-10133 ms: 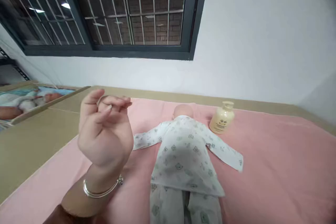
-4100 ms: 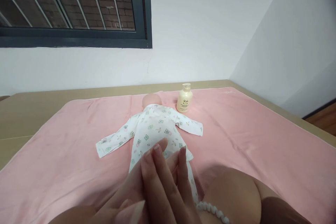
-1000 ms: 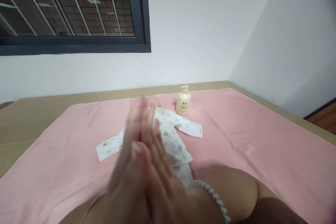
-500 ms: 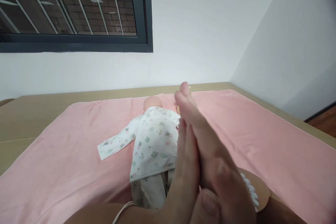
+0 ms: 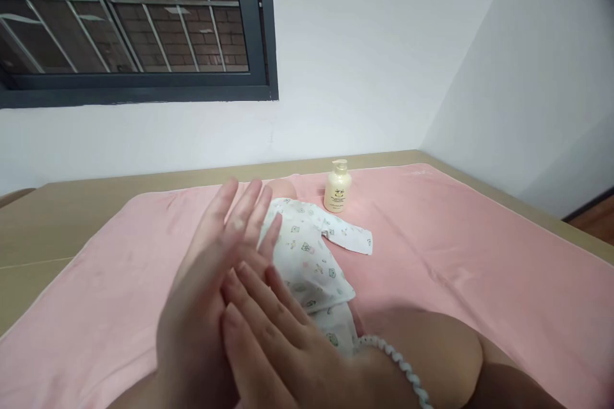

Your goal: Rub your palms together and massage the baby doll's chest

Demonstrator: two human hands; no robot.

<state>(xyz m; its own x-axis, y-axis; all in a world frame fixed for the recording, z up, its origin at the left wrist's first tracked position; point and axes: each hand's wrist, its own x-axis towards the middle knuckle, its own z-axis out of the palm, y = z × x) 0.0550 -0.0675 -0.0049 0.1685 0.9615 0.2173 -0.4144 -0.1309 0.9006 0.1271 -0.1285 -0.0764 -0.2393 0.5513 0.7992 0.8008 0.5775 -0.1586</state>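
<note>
My left hand (image 5: 201,313) is upright with its fingers stretched out and its palm turned to the right. Against that palm rest the extended fingers of my right hand (image 5: 292,339), which wears a white braided bracelet (image 5: 400,364). Nothing shows between the two palms. Behind them lies a baby doll in a white printed top (image 5: 307,255) and matching trousers (image 5: 334,329), with the smooth top of its head (image 5: 283,189) at the far end. My hands hide its left-hand side. A cream pump bottle (image 5: 338,188) stands upright to the right of the doll's head.
A pink sheet (image 5: 432,230) covers most of the tan surface (image 5: 48,223) under the doll. White walls (image 5: 364,57) rise at the back and right. At the upper left is a dark-framed window (image 5: 192,88) with metal bars.
My hands have shifted left from being pressed palm to palm, and the right fingers now lie across the left palm. The pump bottle and the doll's right-side sleeve have come into view.
</note>
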